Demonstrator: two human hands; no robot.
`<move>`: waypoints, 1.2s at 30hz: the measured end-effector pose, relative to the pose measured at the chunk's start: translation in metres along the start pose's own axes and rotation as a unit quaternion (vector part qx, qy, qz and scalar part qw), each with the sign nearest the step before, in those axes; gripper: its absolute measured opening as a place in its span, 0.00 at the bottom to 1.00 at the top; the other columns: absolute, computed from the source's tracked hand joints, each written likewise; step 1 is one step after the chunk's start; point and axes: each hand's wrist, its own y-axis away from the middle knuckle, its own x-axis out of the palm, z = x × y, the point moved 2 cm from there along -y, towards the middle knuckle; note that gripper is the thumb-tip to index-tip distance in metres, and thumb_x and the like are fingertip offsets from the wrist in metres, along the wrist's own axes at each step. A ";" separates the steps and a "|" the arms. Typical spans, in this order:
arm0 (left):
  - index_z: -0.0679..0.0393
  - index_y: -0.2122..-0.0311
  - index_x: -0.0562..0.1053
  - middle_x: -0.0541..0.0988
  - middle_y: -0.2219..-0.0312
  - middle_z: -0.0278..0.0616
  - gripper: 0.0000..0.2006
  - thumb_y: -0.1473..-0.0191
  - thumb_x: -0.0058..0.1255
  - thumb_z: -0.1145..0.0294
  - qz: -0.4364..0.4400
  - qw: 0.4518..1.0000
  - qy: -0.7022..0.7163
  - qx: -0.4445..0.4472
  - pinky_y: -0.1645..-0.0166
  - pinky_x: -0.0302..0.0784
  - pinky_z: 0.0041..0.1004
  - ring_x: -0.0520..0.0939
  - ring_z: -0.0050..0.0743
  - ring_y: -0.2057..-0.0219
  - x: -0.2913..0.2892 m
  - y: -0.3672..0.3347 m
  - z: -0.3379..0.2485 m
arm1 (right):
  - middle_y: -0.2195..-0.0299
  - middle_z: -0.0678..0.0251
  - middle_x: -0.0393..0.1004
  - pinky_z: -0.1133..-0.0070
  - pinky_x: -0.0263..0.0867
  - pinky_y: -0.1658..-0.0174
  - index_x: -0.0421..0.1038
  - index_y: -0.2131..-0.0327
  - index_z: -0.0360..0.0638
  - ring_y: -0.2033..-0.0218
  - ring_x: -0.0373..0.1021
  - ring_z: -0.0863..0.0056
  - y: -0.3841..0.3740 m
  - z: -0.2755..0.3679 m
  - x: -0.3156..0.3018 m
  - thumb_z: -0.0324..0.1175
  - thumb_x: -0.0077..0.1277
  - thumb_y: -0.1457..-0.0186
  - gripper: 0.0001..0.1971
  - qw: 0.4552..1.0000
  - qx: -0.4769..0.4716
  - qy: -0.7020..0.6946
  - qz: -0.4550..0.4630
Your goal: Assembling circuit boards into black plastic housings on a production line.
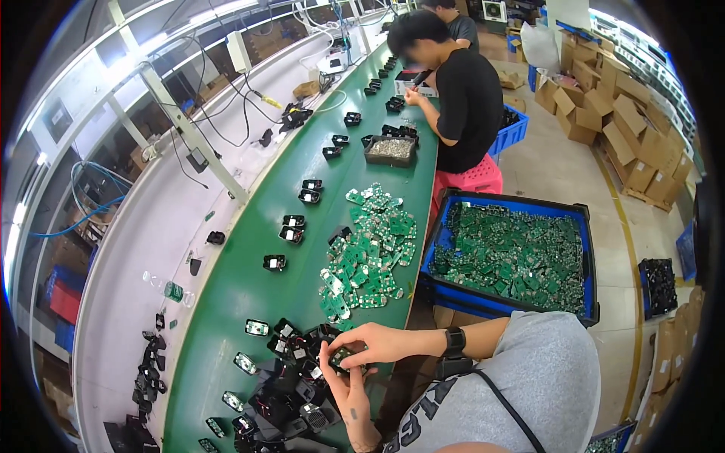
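Low over the near end of the green bench, both my hands meet around a small black plastic housing with a green circuit board (342, 357) in it. My left hand (350, 399) grips it from below and the left side, fingers closed. From the right, my right hand (384, 342) bends its fingers onto the board's top; part of the piece is hidden beneath them. Beside my hands lies a heap of black housings (276, 392), some with wires. Just beyond is a loose pile of green circuit boards (370, 249).
A blue crate (427, 281) full of boards stands right of the bench. Several housings (274, 263) line the green surface (226, 302). A dark tray of small metal parts (390, 151) sits farther up, near a seated co-worker (472, 98). A bottle (174, 291) lies on the left ledge.
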 end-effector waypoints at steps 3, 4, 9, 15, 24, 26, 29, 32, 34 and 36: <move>0.55 0.38 0.52 0.63 0.46 0.43 0.25 0.39 0.40 0.79 0.006 0.999 -0.025 0.039 0.63 0.80 0.26 0.76 0.29 0.58 0.003 0.000 0.000 | 0.75 0.72 0.69 0.83 0.61 0.70 0.70 0.53 0.39 0.74 0.62 0.86 -0.004 -0.020 0.008 0.32 0.54 0.47 0.17 0.993 -0.006 -0.116 -0.003; 0.55 0.38 0.52 0.63 0.46 0.43 0.25 0.39 0.40 0.79 0.007 0.999 -0.024 0.039 0.63 0.80 0.26 0.76 0.29 0.58 0.002 0.001 0.003 | 0.75 0.72 0.69 0.83 0.61 0.70 0.70 0.53 0.39 0.74 0.62 0.86 -0.003 -0.017 0.008 0.32 0.54 0.47 0.17 0.993 -0.005 -0.116 -0.003; 0.60 0.45 0.57 0.64 0.48 0.47 0.19 0.40 0.38 0.82 0.011 0.986 -0.086 0.139 0.69 0.82 0.24 0.76 0.30 0.58 -0.001 0.005 0.006 | 0.61 0.69 0.73 0.82 0.65 0.56 0.68 0.54 0.37 0.60 0.68 0.84 0.000 0.003 0.011 0.24 0.54 0.47 0.16 0.993 -0.007 -0.120 0.014; 0.56 0.34 0.38 0.62 0.45 0.49 0.38 0.44 0.45 0.80 -0.032 0.993 -0.109 0.035 0.66 0.79 0.23 0.75 0.31 0.58 -0.003 -0.001 -0.026 | 0.63 0.68 0.72 0.80 0.66 0.59 0.69 0.59 0.39 0.62 0.69 0.81 -0.048 0.008 -0.005 0.23 0.57 0.52 0.16 0.983 -0.058 -0.155 0.083; 0.62 0.73 0.67 0.69 0.78 0.41 0.14 0.46 0.43 0.61 -0.186 0.821 0.117 0.527 0.73 0.66 0.33 0.70 0.36 0.75 -0.023 0.121 -0.168 | 0.69 0.60 0.77 0.77 0.69 0.61 0.77 0.62 0.40 0.67 0.74 0.73 -0.244 -0.067 -0.072 0.37 0.63 0.59 0.19 0.977 -0.047 0.196 -0.072; 0.64 0.68 0.67 0.70 0.74 0.41 0.21 0.48 0.42 0.51 -0.139 0.810 0.128 0.556 0.66 0.67 0.33 0.70 0.38 0.71 -0.011 0.138 -0.191 | 0.68 0.60 0.78 0.77 0.69 0.61 0.77 0.62 0.40 0.67 0.74 0.72 -0.269 -0.090 -0.043 0.39 0.64 0.60 0.20 0.969 -0.068 0.233 -0.034; 0.66 0.60 0.67 0.71 0.69 0.41 0.34 0.51 0.42 0.37 -0.055 0.794 0.146 0.587 0.57 0.67 0.33 0.71 0.41 0.65 0.003 0.157 -0.215 | 0.64 0.59 0.77 0.73 0.68 0.56 0.77 0.61 0.41 0.62 0.74 0.66 -0.283 -0.113 -0.012 0.43 0.63 0.59 0.21 0.951 -0.094 0.294 0.034; 0.68 0.54 0.67 0.72 0.66 0.41 0.43 0.53 0.42 0.28 -0.002 0.783 0.148 0.604 0.51 0.67 0.33 0.71 0.44 0.61 0.013 0.169 -0.220 | 0.57 0.58 0.74 0.69 0.64 0.48 0.76 0.59 0.44 0.52 0.68 0.61 -0.296 -0.109 0.000 0.50 0.60 0.57 0.25 0.903 -0.198 0.381 0.029; 0.65 0.58 0.68 0.72 0.69 0.39 0.30 0.48 0.41 0.42 -0.021 0.730 0.115 0.673 0.62 0.67 0.31 0.72 0.39 0.68 0.003 0.157 -0.208 | 0.54 0.58 0.72 0.67 0.63 0.48 0.73 0.56 0.45 0.51 0.66 0.60 -0.301 -0.096 -0.018 0.49 0.59 0.54 0.25 0.861 -0.168 0.468 -0.112; 0.63 0.62 0.69 0.72 0.73 0.37 0.18 0.44 0.40 0.56 -0.030 0.673 0.083 0.735 0.73 0.67 0.29 0.72 0.34 0.75 -0.006 0.146 -0.193 | 0.48 0.55 0.66 0.64 0.65 0.49 0.70 0.50 0.49 0.47 0.62 0.59 -0.303 -0.106 -0.037 0.51 0.60 0.55 0.29 0.795 -0.113 0.554 -0.218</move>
